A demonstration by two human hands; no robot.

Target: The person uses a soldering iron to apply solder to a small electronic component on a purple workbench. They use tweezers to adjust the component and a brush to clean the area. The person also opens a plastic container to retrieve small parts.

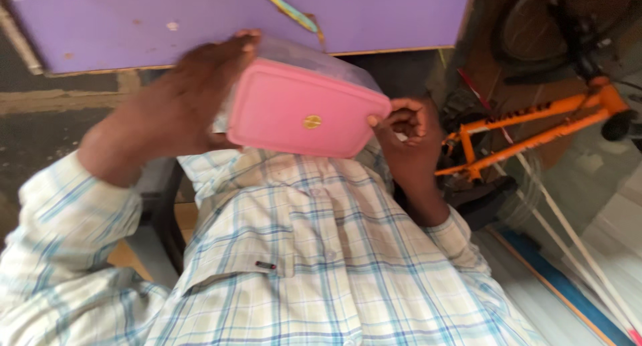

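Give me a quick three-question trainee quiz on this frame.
1. True or false: both hands grip the pink-lidded container.
2. Which hand wraps the container's side with the fingers spread: left hand or right hand?
3. What stands at the right, behind the right hand?
Key: 1 true; 2 left hand; 3 an orange bicycle.

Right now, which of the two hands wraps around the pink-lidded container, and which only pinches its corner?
The left hand wraps around the end of the pink-lidded container, fingers over its top edge. The right hand only pinches the opposite corner with its fingertips.
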